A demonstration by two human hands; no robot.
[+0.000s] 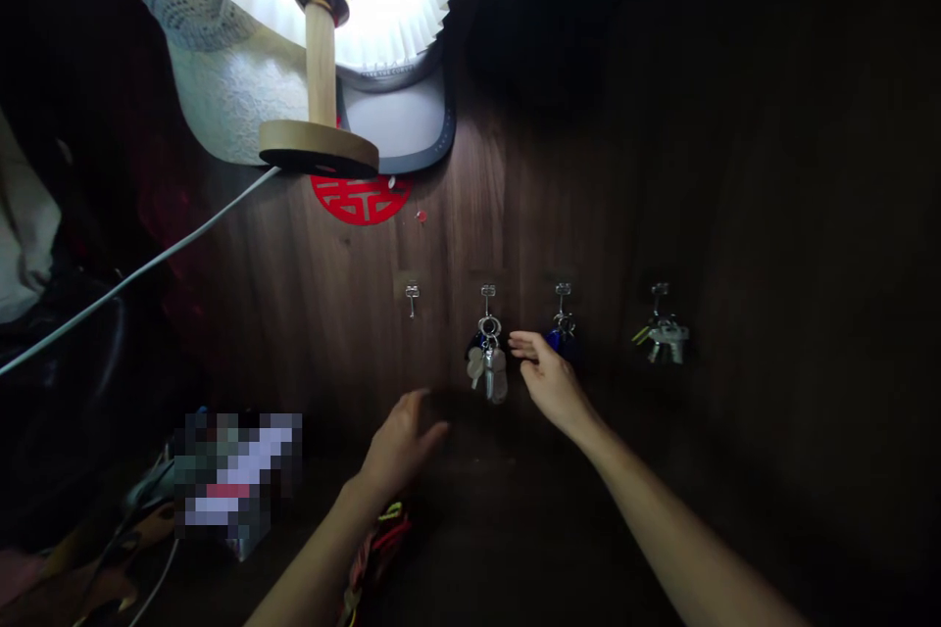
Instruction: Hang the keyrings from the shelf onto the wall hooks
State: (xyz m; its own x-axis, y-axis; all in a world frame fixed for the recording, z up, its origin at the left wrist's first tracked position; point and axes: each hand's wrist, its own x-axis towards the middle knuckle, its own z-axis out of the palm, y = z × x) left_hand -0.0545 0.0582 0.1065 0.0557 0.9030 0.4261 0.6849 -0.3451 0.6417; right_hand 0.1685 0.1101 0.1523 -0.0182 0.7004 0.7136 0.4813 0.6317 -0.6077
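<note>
Several small hooks line a dark wood panel. A bunch of keys [488,362] hangs from the second hook [488,292] from the left. Just right of these keys is my right hand [548,374], its fingers apart and nothing in them. Partly behind that hand, a blue keyring [563,338] hangs on the third hook [563,291]. My left hand [403,441] is lower and to the left, slightly blurred, thumb apart from the fingers and holding nothing. The leftmost hook [413,297] is bare. Another key bunch [666,338] hangs at the far right.
A lit lamp [321,69] with a pleated shade is above left, its white cable [147,265] running leftward. Behind it hang caps [401,118] and a red paper cutout [360,200]. A blurred-out box [239,475] and cords lie at lower left. Colourful cords [389,529] lie below my left hand.
</note>
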